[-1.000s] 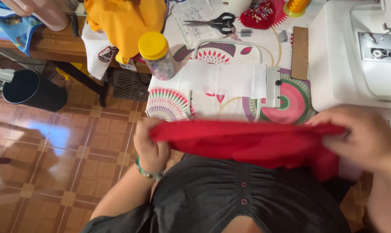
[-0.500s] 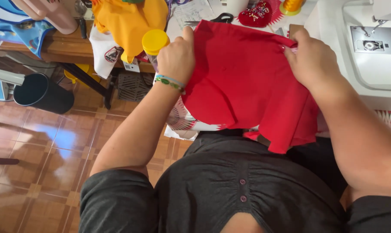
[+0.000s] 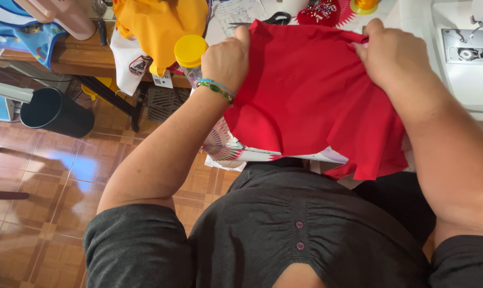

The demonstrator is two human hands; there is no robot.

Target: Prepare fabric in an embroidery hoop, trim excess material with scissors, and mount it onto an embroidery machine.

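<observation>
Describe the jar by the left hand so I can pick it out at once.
Start at the white sewing machine on the right and go left across the red cloth to the left hand. Just left of that hand stands the jar, the only clear container with a round yellow lid.

We see a plain red cloth (image 3: 310,101) over a white table cover (image 3: 236,149) printed with fan shapes in pink, green and dark lines. Our shirt (image 3: 284,229) is dark grey with two purple buttons. The bracelet (image 3: 216,88) has green and blue beads. The jar (image 3: 191,53) has a yellow lid. An orange-yellow garment (image 3: 161,24) hangs by it. The machine (image 3: 460,53) is white, the bin (image 3: 55,112) black, the floor (image 3: 39,176) orange-brown tile.
</observation>
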